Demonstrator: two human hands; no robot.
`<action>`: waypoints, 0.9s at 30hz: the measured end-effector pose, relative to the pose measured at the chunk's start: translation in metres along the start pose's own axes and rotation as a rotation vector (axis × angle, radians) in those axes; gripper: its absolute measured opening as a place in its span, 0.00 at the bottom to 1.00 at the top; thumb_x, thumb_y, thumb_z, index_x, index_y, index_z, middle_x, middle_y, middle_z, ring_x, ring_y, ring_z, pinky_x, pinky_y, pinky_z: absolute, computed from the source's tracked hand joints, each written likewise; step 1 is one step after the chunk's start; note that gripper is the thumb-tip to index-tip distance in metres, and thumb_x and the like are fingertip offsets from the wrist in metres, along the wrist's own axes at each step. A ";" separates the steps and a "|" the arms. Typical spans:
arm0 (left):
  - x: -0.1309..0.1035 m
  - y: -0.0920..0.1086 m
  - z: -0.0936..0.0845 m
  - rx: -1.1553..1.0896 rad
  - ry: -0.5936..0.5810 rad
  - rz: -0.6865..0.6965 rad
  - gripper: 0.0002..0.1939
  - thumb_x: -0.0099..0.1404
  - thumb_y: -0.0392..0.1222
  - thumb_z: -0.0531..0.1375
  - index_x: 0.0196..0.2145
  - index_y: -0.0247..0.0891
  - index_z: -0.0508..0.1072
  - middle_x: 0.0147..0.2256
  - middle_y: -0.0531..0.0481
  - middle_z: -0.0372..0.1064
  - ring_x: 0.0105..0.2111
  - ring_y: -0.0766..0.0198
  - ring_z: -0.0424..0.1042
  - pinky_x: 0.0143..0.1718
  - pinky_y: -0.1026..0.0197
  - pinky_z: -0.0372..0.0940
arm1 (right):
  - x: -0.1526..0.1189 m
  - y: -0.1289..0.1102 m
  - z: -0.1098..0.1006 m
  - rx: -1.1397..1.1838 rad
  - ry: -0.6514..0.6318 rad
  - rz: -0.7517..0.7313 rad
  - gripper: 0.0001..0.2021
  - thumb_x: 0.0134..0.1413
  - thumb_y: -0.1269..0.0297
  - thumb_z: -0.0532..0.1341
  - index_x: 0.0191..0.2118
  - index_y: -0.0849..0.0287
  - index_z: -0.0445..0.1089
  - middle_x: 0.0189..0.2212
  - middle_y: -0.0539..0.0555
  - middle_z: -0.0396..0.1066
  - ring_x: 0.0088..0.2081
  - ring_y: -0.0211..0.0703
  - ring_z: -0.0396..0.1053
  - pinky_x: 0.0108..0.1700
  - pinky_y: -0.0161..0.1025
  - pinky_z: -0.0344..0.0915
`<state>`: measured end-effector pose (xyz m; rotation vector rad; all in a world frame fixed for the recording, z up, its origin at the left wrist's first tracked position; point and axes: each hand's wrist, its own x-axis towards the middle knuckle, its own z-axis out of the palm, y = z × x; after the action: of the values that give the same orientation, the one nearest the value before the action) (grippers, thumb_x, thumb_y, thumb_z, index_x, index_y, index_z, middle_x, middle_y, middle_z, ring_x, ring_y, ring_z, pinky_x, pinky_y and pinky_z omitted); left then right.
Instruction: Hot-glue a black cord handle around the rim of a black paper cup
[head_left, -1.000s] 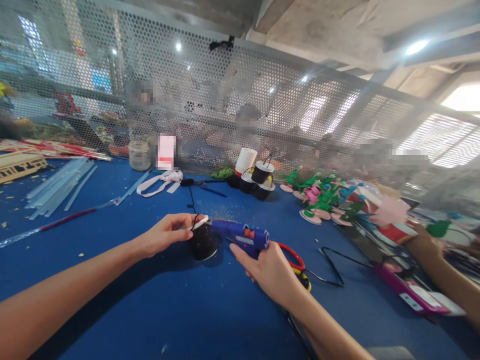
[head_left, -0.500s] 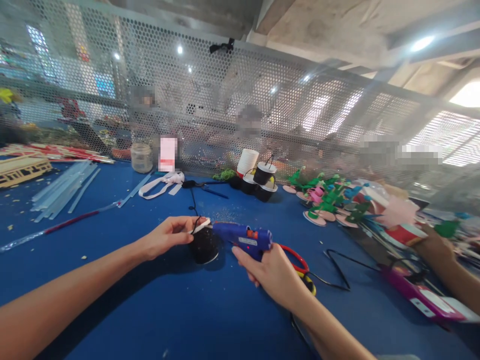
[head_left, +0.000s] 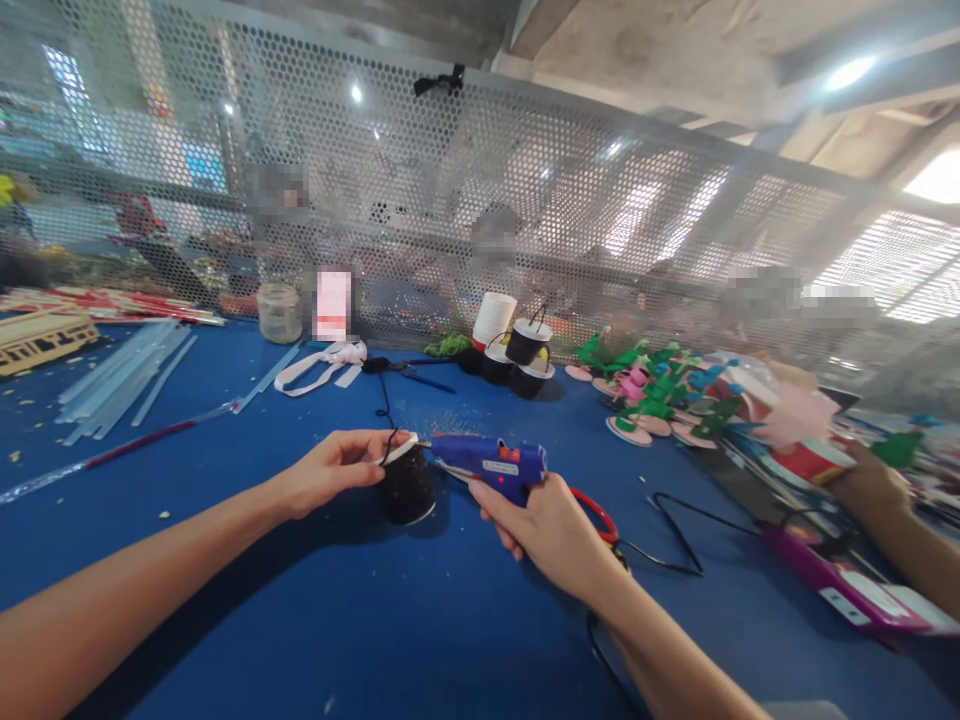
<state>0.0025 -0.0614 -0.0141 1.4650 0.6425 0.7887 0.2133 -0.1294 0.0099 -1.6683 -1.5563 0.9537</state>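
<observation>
My left hand (head_left: 341, 470) pinches the white rim of a small black cup (head_left: 407, 487), which is tilted above the blue table (head_left: 360, 620). A black cord runs at the cup's rim beside my fingers. In my right hand (head_left: 544, 525) is a blue glue gun (head_left: 491, 465), fingers wrapped round its handle. The gun's nozzle points left and is at or very near the cup's rim; whether it touches is too small to tell. Red-handled scissors (head_left: 596, 510) lie partly hidden behind my right wrist.
Black cups (head_left: 529, 342) and stacked white cups (head_left: 493, 318) stand at the back. Glue sticks (head_left: 124, 375), a jar (head_left: 280, 312) and white ribbon (head_left: 319, 368) lie left. On the right are green plant figures (head_left: 652, 390), a purple power strip (head_left: 844, 580) and another person's hand (head_left: 874, 490).
The glue gun and my right hand have moved slightly right, and the gun sits more level. The cup's rim now shows less tilted, with my left hand still on it.
</observation>
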 end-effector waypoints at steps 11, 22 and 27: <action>0.000 0.000 0.000 0.027 -0.005 0.014 0.12 0.51 0.38 0.60 0.18 0.34 0.60 0.43 0.45 0.68 0.54 0.52 0.54 0.52 0.53 0.46 | -0.002 -0.001 0.003 -0.007 -0.002 0.013 0.15 0.43 0.54 0.56 0.17 0.59 0.59 0.08 0.43 0.55 0.11 0.30 0.55 0.14 0.29 0.55; -0.001 0.001 0.002 0.026 -0.015 0.012 0.13 0.51 0.40 0.60 0.18 0.34 0.59 0.48 0.42 0.64 0.54 0.53 0.55 0.51 0.52 0.46 | -0.012 -0.001 0.015 0.047 0.061 -0.158 0.08 0.41 0.60 0.59 0.25 0.60 0.67 0.12 0.47 0.65 0.16 0.38 0.64 0.17 0.32 0.62; -0.001 0.001 0.003 0.023 -0.026 0.025 0.13 0.52 0.38 0.60 0.18 0.34 0.59 0.50 0.42 0.62 0.54 0.53 0.56 0.52 0.52 0.45 | -0.011 0.004 0.024 0.222 0.043 -0.268 0.08 0.42 0.64 0.59 0.31 0.60 0.68 0.29 0.54 0.73 0.34 0.47 0.71 0.37 0.39 0.68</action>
<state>0.0039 -0.0638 -0.0129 1.5048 0.6168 0.7831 0.1945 -0.1415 -0.0056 -1.2820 -1.5375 0.9052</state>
